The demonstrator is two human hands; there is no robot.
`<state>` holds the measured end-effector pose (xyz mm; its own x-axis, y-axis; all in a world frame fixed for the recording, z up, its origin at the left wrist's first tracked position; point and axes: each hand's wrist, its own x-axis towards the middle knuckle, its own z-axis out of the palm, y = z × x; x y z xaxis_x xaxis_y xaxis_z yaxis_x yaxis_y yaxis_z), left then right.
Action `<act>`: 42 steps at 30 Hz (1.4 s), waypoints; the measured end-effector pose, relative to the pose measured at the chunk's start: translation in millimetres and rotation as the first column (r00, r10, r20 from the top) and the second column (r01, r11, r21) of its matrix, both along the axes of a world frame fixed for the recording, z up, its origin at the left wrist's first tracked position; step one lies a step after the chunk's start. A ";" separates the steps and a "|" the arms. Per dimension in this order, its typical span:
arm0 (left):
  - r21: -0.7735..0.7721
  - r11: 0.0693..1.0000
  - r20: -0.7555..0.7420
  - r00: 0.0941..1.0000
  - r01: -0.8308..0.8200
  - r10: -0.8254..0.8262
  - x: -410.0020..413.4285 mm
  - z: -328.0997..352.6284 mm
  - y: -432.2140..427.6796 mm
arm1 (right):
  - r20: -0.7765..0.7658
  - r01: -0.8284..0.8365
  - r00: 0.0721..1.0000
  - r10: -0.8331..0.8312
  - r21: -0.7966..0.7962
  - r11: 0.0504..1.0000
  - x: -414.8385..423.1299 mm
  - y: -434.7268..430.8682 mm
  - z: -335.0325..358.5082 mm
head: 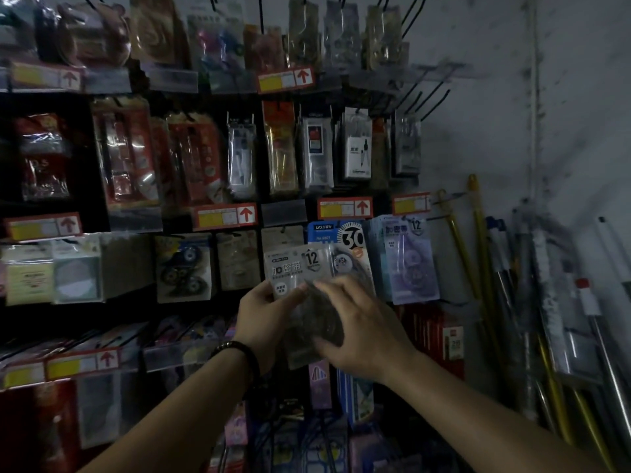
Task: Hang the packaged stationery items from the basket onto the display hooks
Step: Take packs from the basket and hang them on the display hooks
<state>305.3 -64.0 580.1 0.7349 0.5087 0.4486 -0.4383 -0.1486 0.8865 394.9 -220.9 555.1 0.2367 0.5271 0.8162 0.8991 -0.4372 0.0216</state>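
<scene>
Both hands meet on a small stack of grey blister packs (300,268): the left hand (264,310) pinches the lower left edge with thumb in front and fingers behind, while the right hand (358,331) lies half-curled over the clear bubble at the lower right, fingers spread across its face. The packs sit just above and between the hands, in front of a blue card marked 30 (341,233) and just left of hanging lilac packs (409,261). By the look of them they are light, with a stiff card back and a slick, dentable plastic front, so the card edges are the safer hold. Their long axis runs near upright, tilted slightly, printed face toward the camera, top edge up toward the hooks; the hang hole is too dim to make out. No basket shows.
</scene>
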 end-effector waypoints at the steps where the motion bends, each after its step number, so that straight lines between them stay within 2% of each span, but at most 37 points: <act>1: 0.005 1.000 0.008 1.000 0.002 -0.002 3.2 0.3 -5.5 | 0.007 0.012 1.000 -0.012 -0.023 1.000 -0.4 -2.6 -4.0; 7: 0.124 0.990 -0.069 0.996 0.067 -0.059 16.7 4.0 -27.9 | -0.121 0.047 0.992 -0.031 0.134 0.990 15.2 -22.8 -11.0; 10: 0.352 0.936 -0.106 0.994 0.005 0.034 19.0 1.0 -29.0 | -0.169 0.186 0.974 -0.151 0.218 0.958 33.8 -42.5 -7.0; 11: 0.466 0.884 -0.105 0.989 -0.041 0.101 20.1 -1.2 -27.3 | -0.188 0.230 0.964 -0.188 0.232 0.945 41.3 -48.8 -5.8; 14: 0.753 0.643 -0.070 0.955 -0.139 0.288 18.5 -5.2 -23.5 | -0.249 0.307 0.938 -0.241 0.272 0.912 61.6 -62.7 -3.7; 19: 0.904 0.407 -0.054 0.910 -0.130 0.411 11.5 -0.3 -20.4 | -0.320 0.374 0.904 -0.285 0.263 0.889 78.0 -73.2 1.0; 22: 0.950 0.293 -0.044 0.883 -0.108 0.467 8.2 3.1 -20.0 | -0.294 0.394 0.902 -0.315 0.264 0.881 82.7 -75.3 7.4; 29: 0.977 0.194 -0.022 0.874 -0.084 0.485 5.1 2.1 -18.3 | -0.304 0.404 0.898 -0.318 0.284 0.869 89.7 -70.7 17.0; 35: 0.979 0.191 -0.034 0.878 -0.066 0.478 2.7 -1.8 -15.1 | -0.303 0.341 0.924 -0.234 0.373 0.863 89.2 -70.5 13.1; 38: 0.980 0.188 -0.034 0.881 -0.062 0.472 1.6 -2.8 -15.8 | -0.333 0.353 0.912 -0.241 0.335 0.874 94.3 -70.5 23.8; 42: 0.976 0.206 -0.041 0.881 -0.065 0.471 -0.9 -4.6 -14.1 | -0.295 0.377 0.906 -0.303 0.239 0.895 102.6 -73.1 27.4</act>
